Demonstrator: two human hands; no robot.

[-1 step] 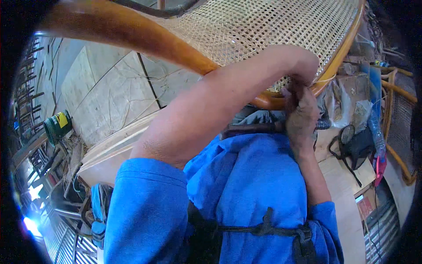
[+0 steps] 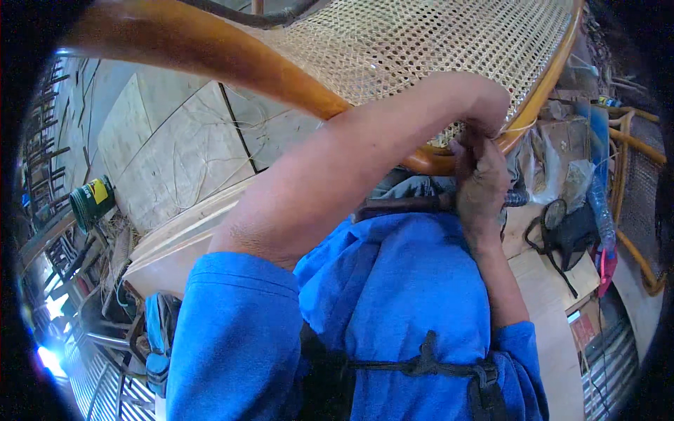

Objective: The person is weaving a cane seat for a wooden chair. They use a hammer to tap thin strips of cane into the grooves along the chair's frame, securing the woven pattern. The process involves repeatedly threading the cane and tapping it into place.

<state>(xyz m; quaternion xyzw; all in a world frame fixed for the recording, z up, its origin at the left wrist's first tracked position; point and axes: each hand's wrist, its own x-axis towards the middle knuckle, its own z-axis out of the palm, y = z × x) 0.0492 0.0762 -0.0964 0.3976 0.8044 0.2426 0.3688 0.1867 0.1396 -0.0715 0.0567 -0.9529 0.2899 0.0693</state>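
cane webbing (image 2: 421, 49), hands (image 2: 484, 182) at corner, green bucket (image 2: 91, 205), contents unclear

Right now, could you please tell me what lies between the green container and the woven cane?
Pale boards with loose strands, a thin black strip, then a wooden rail, in the head view.

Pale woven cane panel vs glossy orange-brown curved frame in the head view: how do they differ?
Surface: the pale woven cane panel is an open mesh full of small holes; the glossy orange-brown curved frame is smooth and solid.
Colour: panel straw-pale, frame much deeper orange-brown.
Shape: panel a broad sheet, frame a rounded rail along its edge.
Shared: both run out of the top of the picture, and the bare left forearm hides part of each.
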